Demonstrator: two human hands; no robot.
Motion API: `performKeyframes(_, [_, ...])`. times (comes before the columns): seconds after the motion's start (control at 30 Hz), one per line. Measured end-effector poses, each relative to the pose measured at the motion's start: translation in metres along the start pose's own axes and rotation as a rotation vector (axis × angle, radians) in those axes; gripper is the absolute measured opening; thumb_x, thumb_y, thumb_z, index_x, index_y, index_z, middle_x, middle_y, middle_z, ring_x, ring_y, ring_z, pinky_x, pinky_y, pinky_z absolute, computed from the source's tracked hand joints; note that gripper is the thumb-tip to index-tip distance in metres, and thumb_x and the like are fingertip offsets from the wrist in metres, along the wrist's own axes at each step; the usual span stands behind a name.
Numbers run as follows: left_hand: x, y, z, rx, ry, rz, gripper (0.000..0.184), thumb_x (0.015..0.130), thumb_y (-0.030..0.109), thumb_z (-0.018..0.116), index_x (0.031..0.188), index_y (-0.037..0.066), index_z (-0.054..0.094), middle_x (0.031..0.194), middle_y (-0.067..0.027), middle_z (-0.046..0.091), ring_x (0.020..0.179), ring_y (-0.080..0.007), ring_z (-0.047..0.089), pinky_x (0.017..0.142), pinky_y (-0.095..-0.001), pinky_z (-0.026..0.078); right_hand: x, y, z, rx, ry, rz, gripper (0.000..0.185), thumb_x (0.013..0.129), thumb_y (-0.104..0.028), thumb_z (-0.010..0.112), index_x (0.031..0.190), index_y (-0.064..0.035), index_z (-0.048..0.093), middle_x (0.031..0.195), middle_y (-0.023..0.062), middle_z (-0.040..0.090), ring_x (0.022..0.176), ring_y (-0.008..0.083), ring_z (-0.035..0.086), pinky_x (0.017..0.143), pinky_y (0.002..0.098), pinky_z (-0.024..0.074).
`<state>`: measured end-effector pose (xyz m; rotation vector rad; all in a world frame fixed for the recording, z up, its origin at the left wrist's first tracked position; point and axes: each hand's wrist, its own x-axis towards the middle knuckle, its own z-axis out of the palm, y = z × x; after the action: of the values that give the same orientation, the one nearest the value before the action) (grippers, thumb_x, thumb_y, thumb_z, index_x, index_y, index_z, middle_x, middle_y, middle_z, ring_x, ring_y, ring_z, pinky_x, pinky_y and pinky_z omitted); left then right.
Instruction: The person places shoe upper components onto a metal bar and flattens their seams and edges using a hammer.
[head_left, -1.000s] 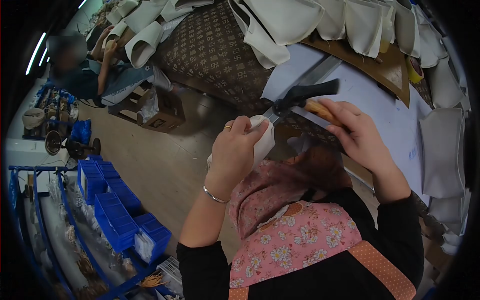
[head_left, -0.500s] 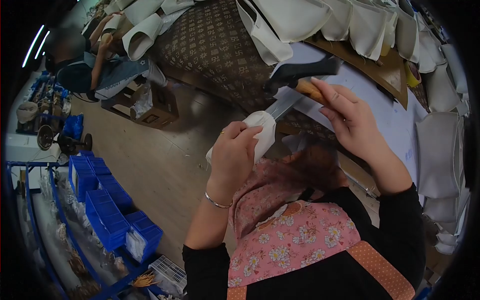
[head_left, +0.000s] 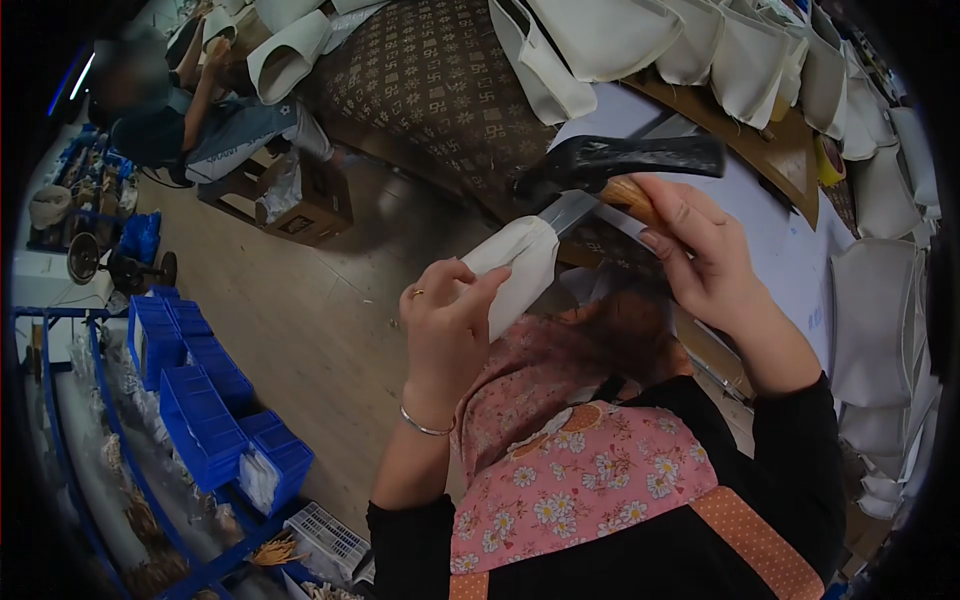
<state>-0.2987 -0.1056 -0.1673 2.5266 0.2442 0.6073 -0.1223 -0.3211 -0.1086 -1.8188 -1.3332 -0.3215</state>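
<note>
Patterned cloth (head_left: 430, 110); one hand-held hammer (head_left: 650, 158)

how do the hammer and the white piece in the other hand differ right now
Colour: the hammer has a black head and a brown wooden handle, while the white piece is pale all over.
Shape: the hammer is a long head set across a handle; the white piece is a broad sleeve-like form with a rounded end.
Hold: the right hand grips the hammer by its handle, while the left hand pinches the white piece.
Shared: both are held up off the floor.
</note>
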Motion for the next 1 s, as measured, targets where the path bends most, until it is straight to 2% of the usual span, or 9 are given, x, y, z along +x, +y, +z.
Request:
performKeyframes(0.03, [-0.001, 0.000, 0.000, -0.001, -0.001, -0.005, 0.026, 0.084, 0.006, 0.067, 0.106, 0.019, 0.073, 0.096, -0.0026, 0.057, 0.098, -0.0222, 0.060, 0.086, -0.0403, 0.040, 0.000, -0.001, -0.001, 0.002, -0.005, 0.002, 0.060, 0.082, -0.001, 0.061, 0.140, -0.0151, 0.054, 0.110, 0.0062, 0.068, 0.086, 0.0304, 0.068, 0.069, 0.0404, 0.0548])
performKeyframes(0.1, [0.000, 0.001, -0.001, 0.072, 0.001, 0.050, 0.029, 0.085, 0.005, 0.066, 0.109, 0.020, 0.073, 0.098, -0.0016, 0.056, 0.099, -0.0200, 0.059, 0.088, -0.0402, 0.037, 0.003, -0.005, -0.007, -0.209, -0.509, 0.184, 0.062, 0.081, 0.004, 0.061, 0.140, -0.0147, 0.054, 0.113, 0.0078, 0.067, 0.088, 0.0305, 0.068, 0.071, 0.0400, 0.0548])
performKeyframes(0.3, [-0.002, 0.000, 0.002, 0.054, 0.037, 0.048, 0.027, 0.084, 0.007, 0.067, 0.107, 0.020, 0.074, 0.100, -0.0020, 0.055, 0.099, -0.0200, 0.058, 0.090, -0.0399, 0.036, 0.003, -0.011, 0.001, 0.057, -0.067, 0.048, 0.061, 0.082, 0.003, 0.062, 0.140, -0.0151, 0.054, 0.110, 0.0096, 0.067, 0.088, 0.0321, 0.067, 0.070, 0.0404, 0.0544])
performKeyframes(0.4, [-0.005, -0.006, 0.001, -0.045, 0.029, 0.010, 0.030, 0.078, 0.009, 0.074, 0.107, 0.018, 0.073, 0.103, -0.0046, 0.055, 0.098, -0.0224, 0.058, 0.090, -0.0407, 0.038, -0.001, -0.003, 0.004, -0.070, -0.464, 0.224, 0.060, 0.083, 0.002, 0.062, 0.139, -0.0159, 0.055, 0.108, 0.0104, 0.067, 0.088, 0.0326, 0.067, 0.070, 0.0403, 0.0544])
performKeyframes(0.5, [-0.012, -0.008, -0.009, -0.141, 0.014, -0.055, 0.038, 0.072, 0.010, 0.080, 0.108, 0.017, 0.073, 0.110, -0.0086, 0.054, 0.100, -0.0264, 0.058, 0.086, -0.0409, 0.043, 0.010, -0.007, -0.012, -0.183, -0.540, 0.223, 0.060, 0.085, 0.002, 0.064, 0.141, -0.0146, 0.052, 0.114, 0.0138, 0.066, 0.094, 0.0361, 0.066, 0.078, 0.0400, 0.0533])
performKeyframes(0.63, [-0.016, -0.006, -0.013, -0.025, 0.014, -0.043, 0.046, 0.066, 0.011, 0.084, 0.110, 0.018, 0.072, 0.117, -0.0117, 0.051, 0.103, -0.0300, 0.057, 0.083, -0.0411, 0.047, 0.012, -0.007, -0.010, -0.269, -0.446, 0.117, 0.059, 0.083, 0.001, 0.063, 0.138, -0.0175, 0.056, 0.106, 0.0093, 0.068, 0.087, 0.0328, 0.067, 0.070, 0.0406, 0.0545])
performKeyframes(0.7, [-0.019, -0.010, -0.008, -0.053, 0.037, -0.037, 0.049, 0.066, 0.012, 0.085, 0.113, 0.020, 0.072, 0.122, -0.0131, 0.048, 0.106, -0.0310, 0.056, 0.086, -0.0417, 0.047, 0.010, -0.010, 0.005, 0.040, -0.164, 0.020, 0.060, 0.082, 0.001, 0.063, 0.138, -0.0181, 0.057, 0.106, 0.0070, 0.068, 0.084, 0.0313, 0.067, 0.068, 0.0396, 0.0542])
performKeyframes(0.9, [-0.029, 0.005, -0.034, 0.124, -0.052, -0.067, 0.056, 0.064, 0.013, 0.087, 0.116, 0.021, 0.070, 0.130, -0.0148, 0.042, 0.108, -0.0321, 0.056, 0.089, -0.0425, 0.047, 0.012, -0.009, -0.009, -0.192, -0.533, 0.223, 0.061, 0.081, 0.008, 0.063, 0.138, -0.0130, 0.055, 0.116, 0.0149, 0.068, 0.097, 0.0356, 0.067, 0.081, 0.0369, 0.0550])
performKeyframes(1.0, [-0.039, 0.004, -0.037, 0.069, -0.075, -0.155, 0.059, 0.064, 0.009, 0.087, 0.119, 0.020, 0.068, 0.133, -0.0160, 0.041, 0.120, -0.0364, 0.050, 0.093, -0.0432, 0.049, 0.015, -0.011, -0.018, -0.258, -0.459, 0.135, 0.062, 0.080, 0.002, 0.065, 0.138, -0.0176, 0.056, 0.107, 0.0079, 0.068, 0.084, 0.0331, 0.067, 0.070, 0.0398, 0.0541])
